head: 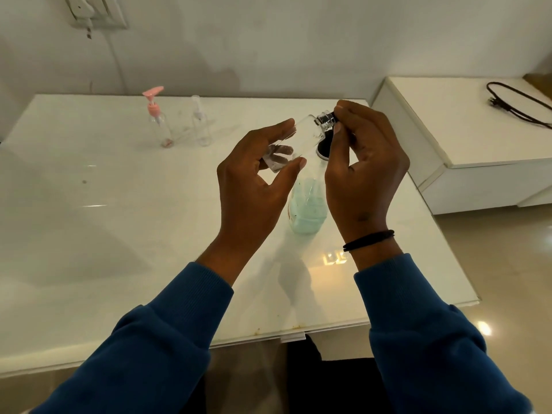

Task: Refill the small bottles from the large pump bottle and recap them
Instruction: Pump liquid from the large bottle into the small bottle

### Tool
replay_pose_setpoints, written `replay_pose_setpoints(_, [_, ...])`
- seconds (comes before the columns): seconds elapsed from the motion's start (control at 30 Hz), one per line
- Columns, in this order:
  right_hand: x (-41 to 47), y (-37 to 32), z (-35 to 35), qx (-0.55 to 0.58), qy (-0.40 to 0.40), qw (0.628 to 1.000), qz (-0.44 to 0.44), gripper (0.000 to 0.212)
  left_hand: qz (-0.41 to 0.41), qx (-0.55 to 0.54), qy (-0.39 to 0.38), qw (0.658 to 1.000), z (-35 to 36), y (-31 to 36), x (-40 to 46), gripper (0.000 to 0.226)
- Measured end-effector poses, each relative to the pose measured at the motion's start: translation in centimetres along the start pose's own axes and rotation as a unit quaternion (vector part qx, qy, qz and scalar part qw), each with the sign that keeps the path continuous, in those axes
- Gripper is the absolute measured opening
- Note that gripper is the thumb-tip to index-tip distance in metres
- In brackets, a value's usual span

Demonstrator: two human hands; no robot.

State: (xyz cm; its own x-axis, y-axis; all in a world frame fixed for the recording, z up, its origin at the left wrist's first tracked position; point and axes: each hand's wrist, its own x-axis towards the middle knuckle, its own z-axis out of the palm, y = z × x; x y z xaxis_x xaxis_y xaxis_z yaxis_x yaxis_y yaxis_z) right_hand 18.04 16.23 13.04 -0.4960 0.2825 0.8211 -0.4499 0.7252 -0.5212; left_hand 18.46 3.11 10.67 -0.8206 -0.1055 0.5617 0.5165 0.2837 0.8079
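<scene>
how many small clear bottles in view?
3. Small clear bottle with black cap held in both hands; pink-pump clear bottle and clear-topped bottle standing far left on the white table. None evidently hidden.

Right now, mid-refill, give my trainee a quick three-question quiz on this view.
1. True or false: the left hand holds a clear small bottle tilted in the air.
2. What is the right hand pinching? A) the pink pump B) the black cap at the held bottle's neck C) the cable
3. How many small bottles stand at the table's far side?

Key: 1 true; 2 B; 3 two, the pink-pump bottle and a clear-topped bottle.
</scene>
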Motion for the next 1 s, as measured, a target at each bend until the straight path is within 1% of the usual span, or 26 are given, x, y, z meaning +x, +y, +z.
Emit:
replay_pose_setpoints(0.3, [-0.3, 0.5, 0.2, -0.002, 0.021, 1.000, -0.005, 0.015, 0.012, 0.006, 0.000, 1.000, -0.1, 0.0, 0.1, 0.041])
replay_pose_setpoints(0.4, [-0.8, 0.5, 0.4, 0.007, 0.019, 1.000, 0.008, 0.016, 0.008, -0.003, -0.003, 1.000, -0.2, -0.1, -0.1, 0.041])
replay_pose_setpoints(0.6, [0.3, 0.3, -0.2, 0.002, 0.000, 1.000, 0.002, 0.016, 0.023, -0.004, 0.005, 1.000, -0.1, 0.1, 0.3, 0.040])
replay_pose_setpoints(0.8, [-0.2, 0.4, 0.2, 0.001, 0.013, 1.000, -0.003, 0.016, 0.016, -0.003, 0.006, 1.000, -0.1, -0.1, 0.2, 0.040])
replay_pose_setpoints(1.0, [-0.3, 0.6, 0.0, 0.016, 0.002, 1.000, 0.005, 0.016, 0.012, 0.002, -0.004, 1.000, -0.1, -0.1, -0.2, 0.042])
